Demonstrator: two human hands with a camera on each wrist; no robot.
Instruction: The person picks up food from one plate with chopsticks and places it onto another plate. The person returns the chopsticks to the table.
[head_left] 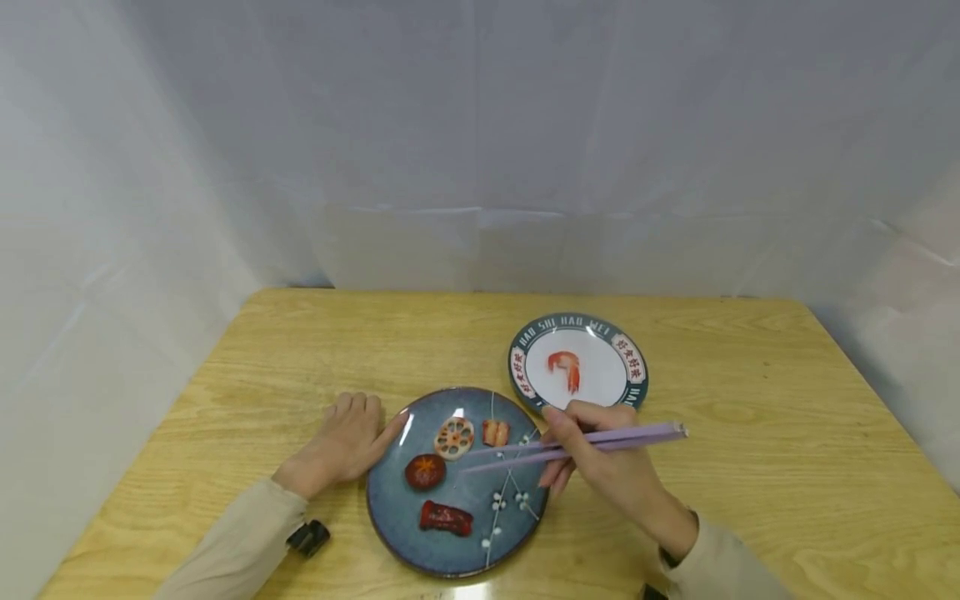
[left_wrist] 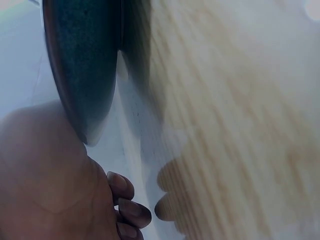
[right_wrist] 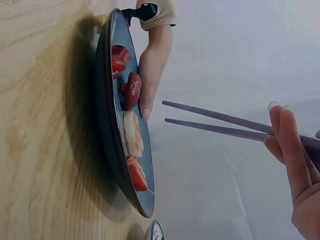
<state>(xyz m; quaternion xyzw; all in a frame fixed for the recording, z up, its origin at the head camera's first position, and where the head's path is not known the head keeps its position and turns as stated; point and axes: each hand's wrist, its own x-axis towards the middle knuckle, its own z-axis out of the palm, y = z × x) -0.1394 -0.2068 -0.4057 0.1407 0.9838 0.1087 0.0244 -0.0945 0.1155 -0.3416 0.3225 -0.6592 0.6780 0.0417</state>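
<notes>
A blue-grey plate point(head_left: 405, 533) lies near the table's front edge. On it are a lotus root slice point(head_left: 453, 438), a mushroom point(head_left: 425, 472) with a star cut, a dark red glossy meat piece point(head_left: 446, 518) and a small orange-brown piece point(head_left: 496, 432). My left hand point(head_left: 341, 446) rests at the plate's left side, thumb on the rim, other fingers beside it. My right hand point(head_left: 611, 467) holds a pair of lilac chopsticks point(head_left: 630, 437). Their tips are slightly apart above the plate, and the right wrist view shows nothing between them.
Behind the blue-grey plate, to the right, stands a smaller white plate point(head_left: 611, 387) with a dark lettered rim and a shrimp point(head_left: 566, 369) on it. The wooden table point(head_left: 750, 375) is bordered by pale hanging sheets point(head_left: 480, 125) at the back and sides.
</notes>
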